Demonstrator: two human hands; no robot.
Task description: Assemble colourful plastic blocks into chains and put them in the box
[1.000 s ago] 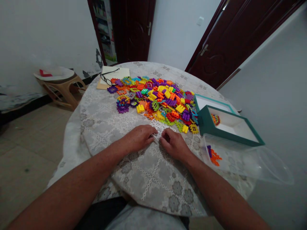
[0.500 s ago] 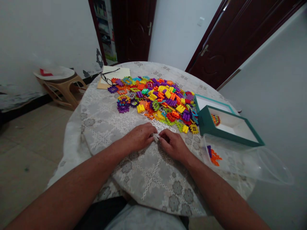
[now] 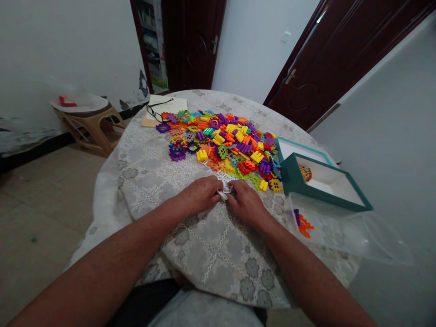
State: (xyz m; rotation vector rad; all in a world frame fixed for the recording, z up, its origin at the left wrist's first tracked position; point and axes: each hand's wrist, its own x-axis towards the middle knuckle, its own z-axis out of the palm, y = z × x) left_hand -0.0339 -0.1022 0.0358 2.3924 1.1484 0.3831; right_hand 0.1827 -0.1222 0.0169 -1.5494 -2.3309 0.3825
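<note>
Now our left hand point(image 3: 200, 194) and right hand point(image 3: 245, 203) have closed together, pinching white pieces point(image 3: 223, 194) at the pile's point(image 3: 225, 145) six o'clock, where earlier they sat slightly apart

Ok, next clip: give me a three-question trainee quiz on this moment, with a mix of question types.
1. True or false: both hands meet on small white pieces at the near edge of the coloured pile.
2. Multiple choice: what lies on the notebook at the far side of the table? A) scissors B) glasses C) a phone
3. Fill in: the teal box stands to the ____ of the pile, as the person sees it.

Key
1. True: the left hand and the right hand pinch the white pieces between them.
2. B: glasses.
3. Right.
</note>
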